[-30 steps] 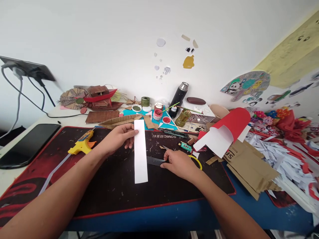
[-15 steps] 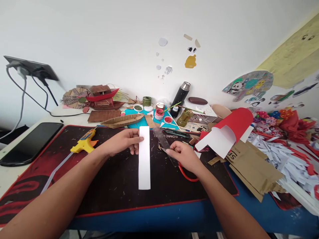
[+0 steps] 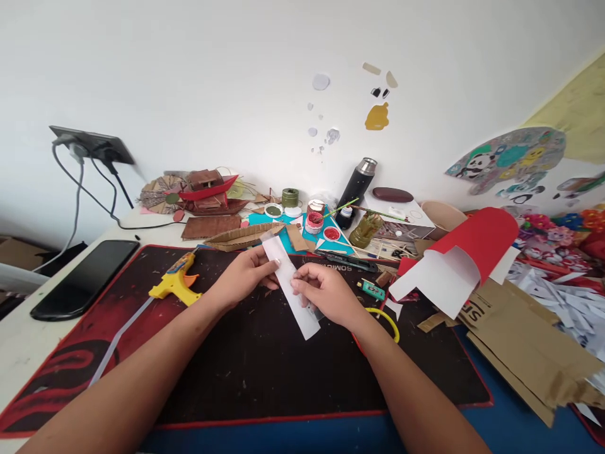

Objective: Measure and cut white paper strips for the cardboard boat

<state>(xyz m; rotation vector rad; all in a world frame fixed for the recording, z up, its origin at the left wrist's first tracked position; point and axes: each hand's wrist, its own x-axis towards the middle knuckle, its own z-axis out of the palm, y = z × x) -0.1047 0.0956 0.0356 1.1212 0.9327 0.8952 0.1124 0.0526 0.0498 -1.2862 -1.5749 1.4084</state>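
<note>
A white paper strip [image 3: 285,275] slants over the dark desk mat. My left hand [image 3: 249,272] pinches its upper left edge between thumb and fingers. Against the strip lies a clear plastic ruler [image 3: 268,238], its end showing past the top of the paper. My right hand [image 3: 326,291] is closed on the ruler and the strip at their right edge; its fingers hide part of both. Under my right wrist a yellow-and-red loop handle [image 3: 390,323] shows, the rest of that tool covered. A small green lighter-like item [image 3: 372,289] lies just beyond my right hand.
A yellow glue gun [image 3: 174,280] and a black phone [image 3: 85,277] lie at left. Cardboard boat shapes [image 3: 243,235], paint pots [image 3: 314,221] and a black flask [image 3: 360,183] stand behind. A curled red sheet [image 3: 491,239] and cardboard [image 3: 524,340] sit at right.
The strip has turned from upright to slanting, its lower end swinging right. My right hand has brought the ruler left onto the strip. The view has shifted slightly left.
</note>
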